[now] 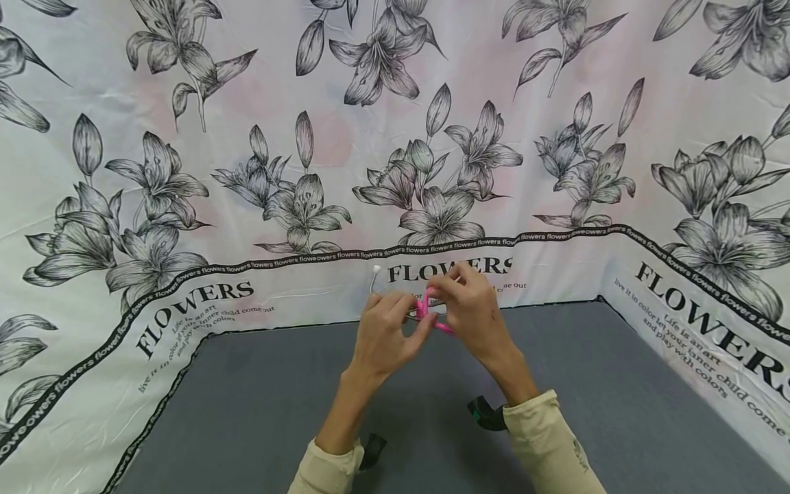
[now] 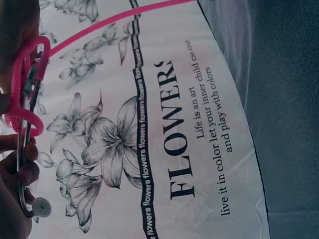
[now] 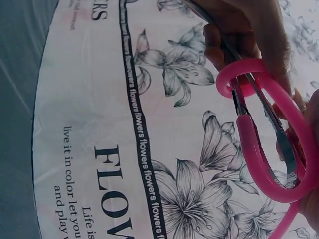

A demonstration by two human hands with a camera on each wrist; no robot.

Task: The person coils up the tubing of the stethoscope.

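Observation:
Both hands hold a stethoscope with pink tubing [image 1: 423, 310] and metal ear tubes, raised above the grey table. My left hand [image 1: 384, 334] grips the metal ear tubes; a white ear tip [image 1: 376, 268] sticks up beyond its fingers. On the other side, my right hand [image 1: 474, 314] pinches the pink tubing. In the right wrist view, a pink loop [image 3: 241, 69] circles the metal ear tubes [image 3: 264, 109], and the tubing bends back along them. The left wrist view shows a round ear tip [image 2: 42, 207] and a length of tubing [image 2: 119, 17] stretching away. No chest piece shows.
The dark grey table [image 1: 278, 398] lies beneath the hands. A white cloth [image 1: 333, 288] printed with flowers and lettering stands behind it and along both sides. Black wrist mounts [image 1: 487, 414] show near the sleeves.

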